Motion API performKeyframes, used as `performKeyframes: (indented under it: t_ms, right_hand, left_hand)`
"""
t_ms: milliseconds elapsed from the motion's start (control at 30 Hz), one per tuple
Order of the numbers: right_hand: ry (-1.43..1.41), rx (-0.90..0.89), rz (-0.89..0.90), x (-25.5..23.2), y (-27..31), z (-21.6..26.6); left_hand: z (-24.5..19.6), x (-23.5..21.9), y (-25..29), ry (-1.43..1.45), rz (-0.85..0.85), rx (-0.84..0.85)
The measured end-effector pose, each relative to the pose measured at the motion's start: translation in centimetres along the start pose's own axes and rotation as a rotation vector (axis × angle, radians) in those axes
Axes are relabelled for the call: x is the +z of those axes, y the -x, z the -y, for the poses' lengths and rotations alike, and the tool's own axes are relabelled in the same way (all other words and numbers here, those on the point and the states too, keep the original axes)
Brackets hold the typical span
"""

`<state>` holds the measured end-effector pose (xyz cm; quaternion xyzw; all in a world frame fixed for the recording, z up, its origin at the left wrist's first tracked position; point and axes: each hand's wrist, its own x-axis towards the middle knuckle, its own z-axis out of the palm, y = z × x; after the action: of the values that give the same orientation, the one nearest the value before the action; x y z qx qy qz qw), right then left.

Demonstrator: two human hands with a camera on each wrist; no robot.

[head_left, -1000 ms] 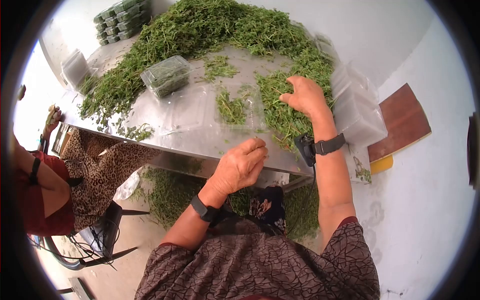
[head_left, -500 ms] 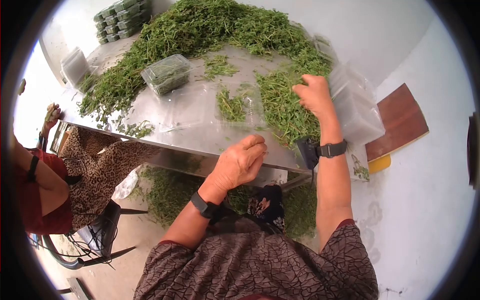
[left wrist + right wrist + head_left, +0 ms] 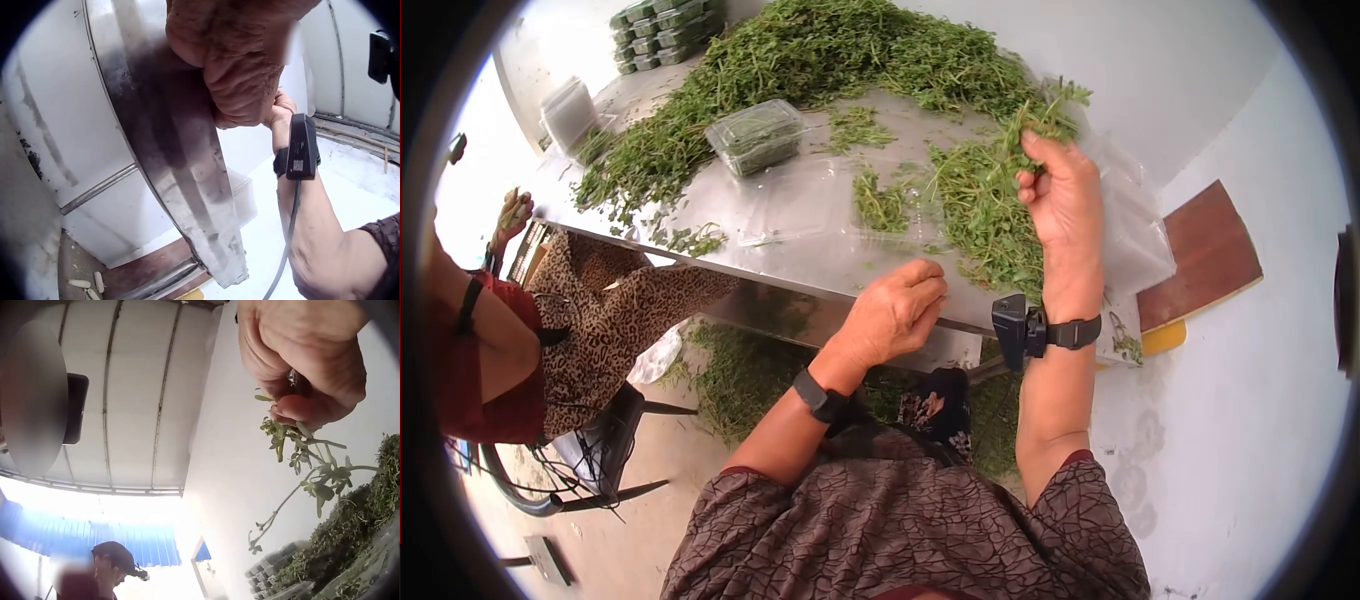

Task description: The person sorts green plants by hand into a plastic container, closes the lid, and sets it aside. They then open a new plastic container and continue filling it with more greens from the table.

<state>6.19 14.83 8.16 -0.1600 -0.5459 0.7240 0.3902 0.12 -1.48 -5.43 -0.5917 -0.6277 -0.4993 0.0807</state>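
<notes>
In the head view my right hand (image 3: 1062, 195) is raised over the right side of the table, pinching a small bunch of leafy green sprigs (image 3: 1050, 112) between thumb and fingers. In the right wrist view, the leafy stems (image 3: 322, 478) dangle below the fingertips. My left hand (image 3: 900, 312) hovers by the table's front edge with its fingers curled in; no item shows in it. Beneath the right hand spreads a heap of cut greens (image 3: 985, 215). An open clear plastic box (image 3: 795, 205) lies flat between the hands and the pile, with some greens (image 3: 882, 200) in one half.
A filled, closed box (image 3: 755, 137) stands behind the open one. Large greens (image 3: 830, 50) bank along the back of the metal table (image 3: 730, 255). Nested empty boxes (image 3: 1135, 225) stand at right, stacked filled boxes (image 3: 665, 32) at back left. Another person (image 3: 495, 350) is at left.
My right hand has come up from the greens with a bunch of sprigs and turned its palm side toward the head camera. The left hand stays curled near the table edge.
</notes>
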Motion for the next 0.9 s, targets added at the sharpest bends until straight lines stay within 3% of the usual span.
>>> performKeyframes:
  t_ms: [167, 267, 300, 367, 667, 733, 767, 833, 900]
  right_hand:
    - [-0.024, -0.087, 0.138, 3.4, -0.7, -1.4]
    - [0.424, 0.035, 0.230, 4.1, -0.3, -2.9]
    - [0.425, 0.034, 0.237, 4.0, 0.0, -3.2]
    - [0.615, 0.089, 0.131, 3.4, 0.9, -3.5]
    - [0.607, -0.041, 0.078, -0.9, 6.1, -5.2]
    - [0.614, -0.131, 0.047, -2.3, 7.4, -6.8]
    - [0.607, -0.120, 0.035, -2.9, 7.9, -7.5]
    - [0.560, -0.047, -0.004, -3.9, 9.0, -8.7]
    - [0.587, -0.096, -0.054, -4.1, 9.4, -9.7]
  left_hand:
    - [0.2, -0.2, 0.0, 0.024, 0.018, -0.001]
    - [0.2, -0.4, 0.0, 0.019, 0.032, 0.012]
    - [0.4, -0.3, 0.1, 0.023, 0.040, 0.017]
    - [0.5, -0.2, 0.1, 0.027, 0.043, 0.014]
    - [0.2, -1.0, 0.1, 0.143, 0.035, 0.058]
    - [-1.2, -2.5, 0.2, 0.116, -0.139, 0.051]
    - [-1.7, -3.4, 0.0, 0.118, -0.122, 0.047]
    - [-2.2, -5.0, -0.9, -0.138, -0.266, 0.059]
    - [-1.5, -5.1, -1.8, -0.217, -0.252, 0.047]
